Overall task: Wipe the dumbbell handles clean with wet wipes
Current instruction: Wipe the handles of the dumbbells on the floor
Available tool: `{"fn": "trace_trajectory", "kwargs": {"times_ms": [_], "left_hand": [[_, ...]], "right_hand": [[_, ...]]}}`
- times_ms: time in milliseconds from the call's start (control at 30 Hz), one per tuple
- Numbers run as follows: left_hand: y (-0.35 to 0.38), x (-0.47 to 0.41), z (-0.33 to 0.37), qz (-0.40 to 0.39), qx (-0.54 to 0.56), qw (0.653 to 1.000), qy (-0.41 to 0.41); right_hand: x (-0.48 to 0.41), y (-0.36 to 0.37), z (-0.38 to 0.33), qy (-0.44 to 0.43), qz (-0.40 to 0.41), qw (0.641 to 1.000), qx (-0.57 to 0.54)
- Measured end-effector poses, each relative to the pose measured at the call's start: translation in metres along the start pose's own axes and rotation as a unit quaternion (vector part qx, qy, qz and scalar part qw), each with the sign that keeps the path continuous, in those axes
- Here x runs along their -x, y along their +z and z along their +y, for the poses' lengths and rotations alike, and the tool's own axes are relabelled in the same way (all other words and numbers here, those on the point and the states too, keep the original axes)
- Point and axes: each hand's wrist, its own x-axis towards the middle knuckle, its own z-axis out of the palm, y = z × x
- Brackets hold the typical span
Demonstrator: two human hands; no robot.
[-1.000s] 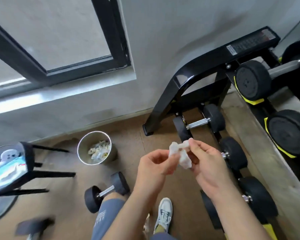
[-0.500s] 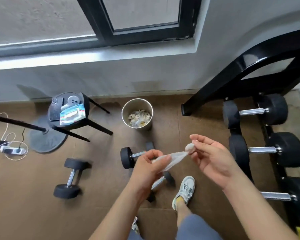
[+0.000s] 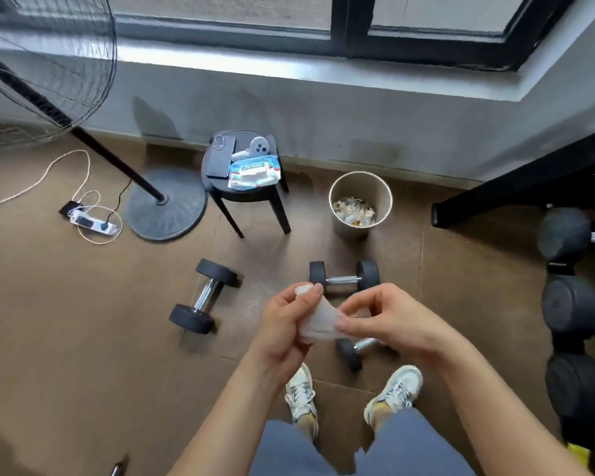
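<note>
Now both hands pinching wet wipe (image 3: 318,321): left hand (image 3: 285,324), right hand (image 3: 392,321), above floor dumbbells.

Wipes pack (image 3: 254,173), perhaps phone (image 3: 221,156), on stool (image 3: 242,198); bin (image 3: 358,184) right

We see a brown floor (image 3: 83,338) running from beneath the left hand (image 3: 285,324) up to a grey wall (image 3: 358,125). Above the wall, a pale sill (image 3: 255,68) catches daylight under a black-framed window (image 3: 349,25). Well to the left of that hand a fan (image 3: 158,218) stands on a round base. A small black stool (image 3: 244,195) stands beyond the hand, near the wall. Right of the right hand (image 3: 399,321), a black rack (image 3: 529,173) meets the floor.
</note>
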Motion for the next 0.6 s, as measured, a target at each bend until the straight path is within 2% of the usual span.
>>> {"fn": "trace_trajectory", "kwargs": {"times_ms": [67, 167, 233, 333, 433, 500, 600], "left_hand": [[-0.023, 0.014, 0.01, 0.006, 0.026, 1.0, 0.012], [-0.057, 0.03, 0.018, 0.013, 0.064, 0.997, 0.033], [-0.077, 0.041, 0.019, 0.043, 0.085, 0.994, 0.052], [-0.101, 0.053, 0.012, 0.107, 0.116, 0.984, 0.084], [-0.118, 0.054, 0.001, 0.135, 0.135, 0.975, 0.111], [-0.129, 0.05, -0.005, 0.154, 0.1, 0.975, 0.127], [-0.153, 0.046, -0.014, 0.155, 0.015, 0.979, 0.133]], "right_hand": [[-0.007, 0.017, -0.011, -0.014, -0.007, 0.998, 0.062], [-0.014, 0.037, -0.023, -0.057, 0.045, 0.98, 0.187], [-0.02, 0.05, -0.026, -0.081, 0.053, 0.976, 0.196], [-0.031, 0.067, -0.029, -0.075, -0.029, 0.994, 0.068], [-0.042, 0.084, -0.025, -0.066, -0.124, 0.984, -0.105], [-0.055, 0.097, -0.018, -0.049, -0.144, 0.972, -0.179], [-0.073, 0.121, -0.01, -0.022, -0.118, 0.96, -0.255]]}}
